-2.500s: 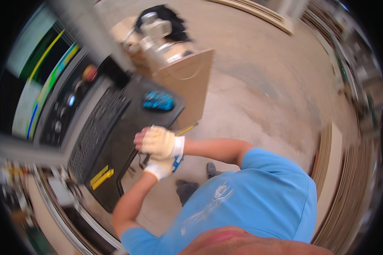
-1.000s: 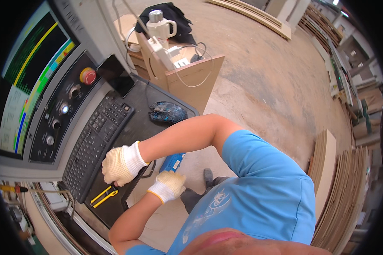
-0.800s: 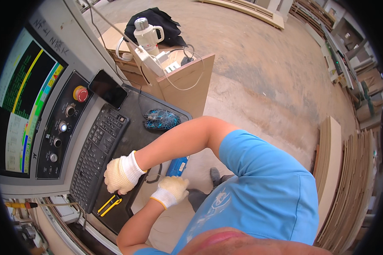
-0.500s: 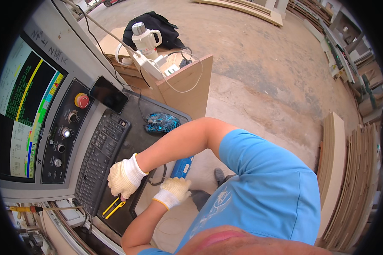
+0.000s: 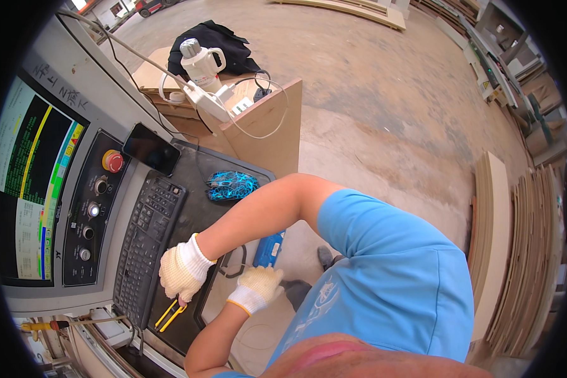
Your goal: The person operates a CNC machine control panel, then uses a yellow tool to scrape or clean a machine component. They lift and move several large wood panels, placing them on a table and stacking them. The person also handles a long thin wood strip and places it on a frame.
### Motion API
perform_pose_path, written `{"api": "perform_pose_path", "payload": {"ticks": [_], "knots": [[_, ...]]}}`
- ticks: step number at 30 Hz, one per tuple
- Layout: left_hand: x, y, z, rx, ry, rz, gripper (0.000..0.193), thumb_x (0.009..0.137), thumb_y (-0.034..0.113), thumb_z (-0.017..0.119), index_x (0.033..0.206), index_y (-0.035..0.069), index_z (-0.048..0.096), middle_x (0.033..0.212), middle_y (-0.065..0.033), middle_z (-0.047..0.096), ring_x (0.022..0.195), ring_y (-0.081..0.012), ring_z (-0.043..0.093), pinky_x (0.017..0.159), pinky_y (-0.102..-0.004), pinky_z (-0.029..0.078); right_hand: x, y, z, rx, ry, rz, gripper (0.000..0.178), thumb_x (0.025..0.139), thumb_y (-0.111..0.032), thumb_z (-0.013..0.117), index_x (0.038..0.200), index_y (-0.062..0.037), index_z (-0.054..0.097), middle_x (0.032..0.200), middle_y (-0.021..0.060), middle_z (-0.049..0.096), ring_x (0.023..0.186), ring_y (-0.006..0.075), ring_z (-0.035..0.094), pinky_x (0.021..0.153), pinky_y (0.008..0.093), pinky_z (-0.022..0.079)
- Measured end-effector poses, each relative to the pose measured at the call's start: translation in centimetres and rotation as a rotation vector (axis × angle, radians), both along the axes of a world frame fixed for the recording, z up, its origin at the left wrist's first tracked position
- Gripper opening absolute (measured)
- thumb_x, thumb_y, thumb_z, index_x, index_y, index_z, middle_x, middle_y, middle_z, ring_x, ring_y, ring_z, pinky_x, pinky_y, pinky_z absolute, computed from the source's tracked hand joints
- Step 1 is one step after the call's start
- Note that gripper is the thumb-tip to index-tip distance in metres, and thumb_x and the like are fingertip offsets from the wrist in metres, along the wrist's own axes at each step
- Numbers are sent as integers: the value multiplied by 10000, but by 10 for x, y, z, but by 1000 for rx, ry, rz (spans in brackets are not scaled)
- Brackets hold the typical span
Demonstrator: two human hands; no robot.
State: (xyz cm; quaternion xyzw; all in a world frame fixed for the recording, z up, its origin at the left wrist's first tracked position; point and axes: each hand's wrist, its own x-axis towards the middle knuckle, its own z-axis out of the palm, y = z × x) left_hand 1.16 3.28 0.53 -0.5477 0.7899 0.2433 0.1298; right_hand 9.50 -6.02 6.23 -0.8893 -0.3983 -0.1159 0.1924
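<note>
My right hand [image 5: 186,269], in a knitted cream glove, reaches across to the dark tray [image 5: 195,170]. Its fingers close over one end of a yellow-and-black tool, apparently a utility knife [image 5: 169,316], lying low near the keyboard [image 5: 146,239]. Lower down and to the right, my gloved left hand [image 5: 257,287] has its fingers curled at the near end of a blue box-like object [image 5: 269,248] with a white label. The glove hides how firmly it grips. A dark looped cord or handle [image 5: 234,263] shows between the two hands.
At the left stand a screen [image 5: 34,183] and a control panel with a red emergency button [image 5: 113,160]. A phone [image 5: 151,149] leans above the keyboard; a blue-patterned mouse [image 5: 232,185] is on the tray. Beyond are a white jug [image 5: 203,66], power strip [image 5: 211,104] and boards [image 5: 490,246].
The whole view has shifted slightly as my head moved. Both hands keep nearly the same places, the right one still at the yellow tool and the left at the blue object.
</note>
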Motion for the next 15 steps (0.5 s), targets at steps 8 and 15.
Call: {"api": "perform_pose_path", "payload": {"ticks": [8, 15], "knots": [[-1, 0, 4, -17, 23, 16, 296, 905, 350, 712, 1031, 89, 651, 943, -176, 716, 902, -369, 725, 767, -500, 570, 0, -1, 1, -11, -20, 16, 404, 964, -464, 628, 995, -84, 762, 945, 133, 749, 937, 347, 718, 794, 478, 574], [-1, 1, 3, 10, 16, 30, 285, 905, 342, 706, 1025, 87, 666, 966, -172, 725, 910, -374, 725, 784, -507, 579, 3, -1, -1, -6, 38, 24, 320, 976, -375, 611, 1017, -82, 732, 951, 137, 741, 946, 356, 710, 798, 493, 563]]}}
